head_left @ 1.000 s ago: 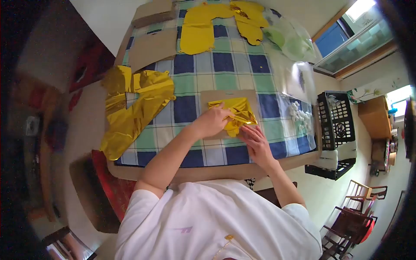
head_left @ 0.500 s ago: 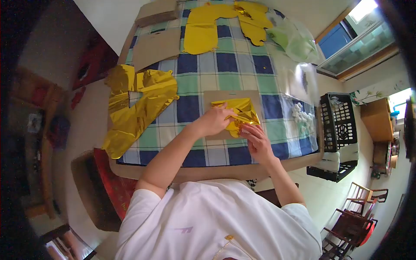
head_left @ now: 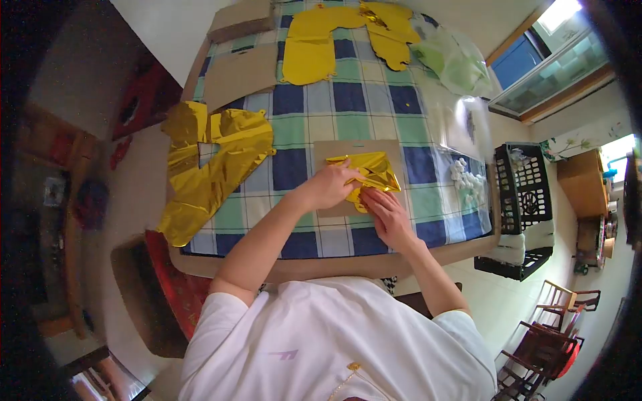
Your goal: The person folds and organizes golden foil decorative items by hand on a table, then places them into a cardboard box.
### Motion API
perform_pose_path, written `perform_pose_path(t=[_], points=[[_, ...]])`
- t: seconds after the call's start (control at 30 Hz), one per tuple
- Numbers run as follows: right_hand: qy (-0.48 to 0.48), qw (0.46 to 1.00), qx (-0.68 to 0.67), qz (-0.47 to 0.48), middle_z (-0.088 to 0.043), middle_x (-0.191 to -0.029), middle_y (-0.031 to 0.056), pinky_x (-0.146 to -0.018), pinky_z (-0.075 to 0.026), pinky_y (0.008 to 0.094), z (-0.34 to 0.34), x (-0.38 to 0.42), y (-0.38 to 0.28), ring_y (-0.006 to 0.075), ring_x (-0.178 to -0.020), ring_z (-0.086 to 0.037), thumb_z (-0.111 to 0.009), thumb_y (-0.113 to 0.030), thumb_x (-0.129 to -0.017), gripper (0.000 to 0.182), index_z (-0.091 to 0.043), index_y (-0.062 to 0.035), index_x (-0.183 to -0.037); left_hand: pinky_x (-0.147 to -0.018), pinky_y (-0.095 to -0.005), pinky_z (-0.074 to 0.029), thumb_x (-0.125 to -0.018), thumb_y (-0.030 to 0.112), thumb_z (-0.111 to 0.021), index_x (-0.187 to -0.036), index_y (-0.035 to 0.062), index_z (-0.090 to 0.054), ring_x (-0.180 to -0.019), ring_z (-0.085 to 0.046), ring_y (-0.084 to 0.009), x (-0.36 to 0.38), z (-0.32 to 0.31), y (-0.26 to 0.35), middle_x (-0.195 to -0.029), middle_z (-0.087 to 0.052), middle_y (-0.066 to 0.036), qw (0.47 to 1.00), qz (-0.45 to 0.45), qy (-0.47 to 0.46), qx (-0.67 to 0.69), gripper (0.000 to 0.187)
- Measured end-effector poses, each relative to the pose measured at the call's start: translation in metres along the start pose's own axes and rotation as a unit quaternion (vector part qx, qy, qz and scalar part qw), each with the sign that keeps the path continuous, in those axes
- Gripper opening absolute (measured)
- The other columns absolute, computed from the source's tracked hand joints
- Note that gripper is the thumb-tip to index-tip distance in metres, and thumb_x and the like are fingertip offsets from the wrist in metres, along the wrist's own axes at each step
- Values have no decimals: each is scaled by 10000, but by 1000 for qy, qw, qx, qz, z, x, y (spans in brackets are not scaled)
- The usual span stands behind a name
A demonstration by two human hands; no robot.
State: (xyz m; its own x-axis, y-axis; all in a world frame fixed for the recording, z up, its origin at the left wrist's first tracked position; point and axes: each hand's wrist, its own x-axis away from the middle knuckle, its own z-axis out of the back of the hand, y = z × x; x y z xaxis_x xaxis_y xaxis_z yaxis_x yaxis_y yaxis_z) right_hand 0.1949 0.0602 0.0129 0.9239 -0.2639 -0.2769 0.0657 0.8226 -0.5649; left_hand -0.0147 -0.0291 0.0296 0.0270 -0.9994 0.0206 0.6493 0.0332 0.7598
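Note:
A folded piece of gold foil (head_left: 376, 168) lies on a brown cardboard sheet (head_left: 326, 148) on the checked cloth. My left hand (head_left: 331, 185) rests on the foil's left part, its fingers pressed together on it. Just to the right, my right hand (head_left: 388, 215) touches the foil's lower edge with its fingers close together and pointing up and left. A small rounded flap of foil shows between the hands. What lies under the fingertips is hidden.
A large gold foil shape (head_left: 224, 157) lies at the left, another (head_left: 311, 50) at the far side. Cardboard (head_left: 241, 75) is at the back left. Clear plastic bags (head_left: 458, 67), small white pieces (head_left: 466, 182) and a black crate (head_left: 525, 190) are on the right.
My right hand has moved slightly left and up, closer to my left hand, over the foil's lower edge. My left hand has hardly moved.

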Motion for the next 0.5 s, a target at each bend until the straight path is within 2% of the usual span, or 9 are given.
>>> perform_pose_path(t=[0.03,0.13,0.23,0.33,0.5], points=[[13,1000,-11,-1,-562,-1266,127,-1021,-386,457,1,-3,-1,322,-1195,-509,-552,81,-699,467,-614,-39,-1146,-1082,-436,-339,-897,135,-540,-1168,84,-613,-1274,-414,-406,0,0,-1,-1273,-546,-202,1000,-3,0,-3,285],[29,999,-23,10,-582,-1237,120,-1009,-395,464,7,5,6,324,-1171,-524,-551,91,-691,457,-649,-76,-1105,-1082,-432,-340,-895,139,-546,-1157,81,-618,-1264,-427,-403,-1,-1,0,-1260,-556,-200,1000,17,-3,-13,278],[-4,999,12,30,-549,-1286,110,-1079,-325,473,18,14,9,303,-1224,-488,-588,63,-644,459,-671,-87,-1069,-1080,-427,-344,-897,142,-546,-1148,80,-624,-1253,-441,-402,-1,-4,-2,-1249,-563,-200,1000,14,10,-7,270],[0,998,33,59,-530,-1319,101,-1074,-330,479,17,18,12,304,-1235,-481,-580,49,-659,482,-660,-108,-1108,-1078,-422,-347,-894,138,-549,-1143,75,-627,-1244,-449,-408,-3,-3,-3,-1240,-568,-205,1000,11,-4,14,268],[-14,999,21,21,-518,-1331,109,-1068,-338,471,3,7,5,308,-1249,-469,-554,40,-683,517,-613,-87,-1181,-1084,-416,-340,-894,132,-546,-1163,75,-617,-1263,-430,-403,-1,1,1,-1255,-558,-206,1000,6,-4,-3,284]])
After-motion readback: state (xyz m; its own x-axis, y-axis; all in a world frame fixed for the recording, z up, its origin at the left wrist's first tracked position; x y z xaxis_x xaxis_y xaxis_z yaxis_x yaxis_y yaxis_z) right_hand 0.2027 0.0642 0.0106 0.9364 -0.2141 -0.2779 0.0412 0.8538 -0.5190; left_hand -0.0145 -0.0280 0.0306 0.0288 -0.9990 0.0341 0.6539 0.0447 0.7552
